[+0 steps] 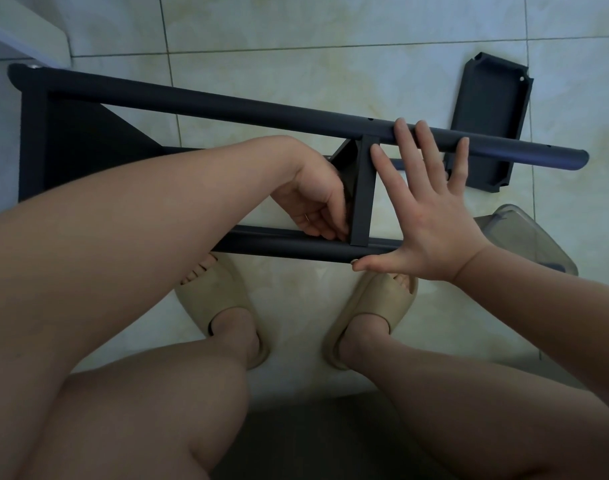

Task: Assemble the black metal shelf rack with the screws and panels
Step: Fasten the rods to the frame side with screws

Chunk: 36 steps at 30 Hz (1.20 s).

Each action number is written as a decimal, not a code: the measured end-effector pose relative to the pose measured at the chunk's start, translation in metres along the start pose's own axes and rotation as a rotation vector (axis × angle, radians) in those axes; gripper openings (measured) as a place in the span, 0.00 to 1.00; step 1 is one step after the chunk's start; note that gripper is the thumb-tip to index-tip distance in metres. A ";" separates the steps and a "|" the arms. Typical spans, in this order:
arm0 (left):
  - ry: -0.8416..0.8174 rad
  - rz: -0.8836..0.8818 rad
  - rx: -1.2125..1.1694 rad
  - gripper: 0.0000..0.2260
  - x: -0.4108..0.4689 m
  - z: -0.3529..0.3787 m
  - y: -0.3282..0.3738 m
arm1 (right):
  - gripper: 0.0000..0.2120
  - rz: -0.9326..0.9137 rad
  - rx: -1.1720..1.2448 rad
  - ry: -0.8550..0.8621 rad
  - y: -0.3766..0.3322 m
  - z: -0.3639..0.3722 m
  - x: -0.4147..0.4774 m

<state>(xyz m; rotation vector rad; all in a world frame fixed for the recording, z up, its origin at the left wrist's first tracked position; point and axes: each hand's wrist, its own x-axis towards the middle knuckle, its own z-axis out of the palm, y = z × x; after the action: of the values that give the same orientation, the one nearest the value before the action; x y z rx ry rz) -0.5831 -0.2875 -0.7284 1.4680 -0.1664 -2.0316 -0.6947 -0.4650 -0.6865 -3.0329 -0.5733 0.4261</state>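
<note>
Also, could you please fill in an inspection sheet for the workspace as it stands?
Surface: pale tiled floor.
Job's things: black rack frame lies on its side; middle panel sits between far pole and near pole; loose panel lies apart, to the right.
Clutter: clear plastic container by the near pole's right end.
Grippers: left hand curled at the middle panel's joint with the near pole, grip hidden; right hand open, fingertips on far pole, thumb on near pole.
Cables: nothing seen.
Surroundings: white furniture top left; beige slippers worn; dark mat at bottom.
</note>
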 end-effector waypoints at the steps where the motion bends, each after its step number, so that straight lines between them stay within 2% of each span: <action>1: -0.005 0.004 -0.009 0.11 0.000 0.000 0.000 | 0.63 0.000 0.000 0.001 0.000 0.000 0.000; 16: -0.038 0.005 -0.018 0.13 -0.001 -0.001 0.000 | 0.63 0.001 -0.001 0.006 0.000 0.000 0.000; 22: -0.009 0.011 -0.026 0.09 0.002 0.002 -0.001 | 0.63 -0.003 0.000 0.012 0.000 0.001 0.000; 31: -0.019 -0.030 0.009 0.15 -0.002 -0.001 0.000 | 0.63 -0.004 -0.005 0.014 0.001 0.002 0.000; 36: -0.036 0.010 -0.039 0.11 -0.002 0.000 0.001 | 0.63 -0.004 -0.002 0.015 0.001 0.002 0.000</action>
<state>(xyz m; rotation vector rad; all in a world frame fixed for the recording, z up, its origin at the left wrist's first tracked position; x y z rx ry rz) -0.5821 -0.2878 -0.7264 1.4050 -0.1485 -2.0426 -0.6948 -0.4657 -0.6883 -3.0337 -0.5787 0.4019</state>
